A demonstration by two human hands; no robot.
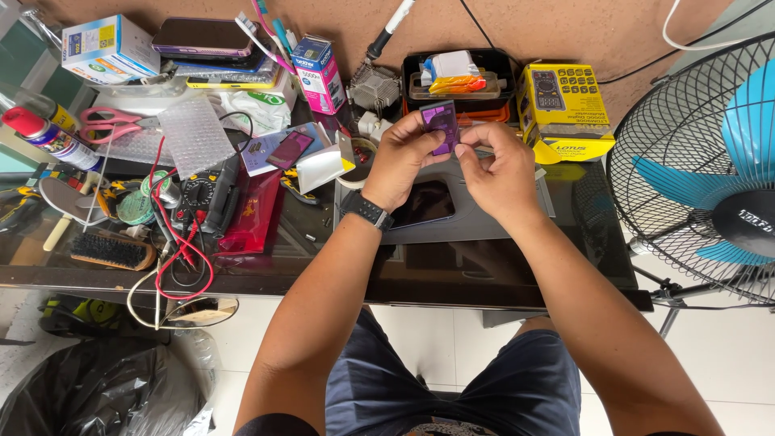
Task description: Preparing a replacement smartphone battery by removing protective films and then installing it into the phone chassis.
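Note:
A small flat purple rectangular piece (441, 124) is held up above the dark desk (500, 266) between both hands. My left hand (401, 158), with a black watch on its wrist, grips the piece's left side and bottom. My right hand (499, 168) pinches its right edge with thumb and fingertips. Below the hands a dark phone (424, 203) lies face up on a grey mat (476, 226).
A yellow box (563, 110) and a black tray (456, 81) of parts stand behind the hands. Left of them lie a multimeter (199, 194) with red leads, pink scissors (113, 123), a brush (111, 251), spray cans and boxes. A standing fan (710, 169) is at the right. A black bag (105, 391) sits on the floor.

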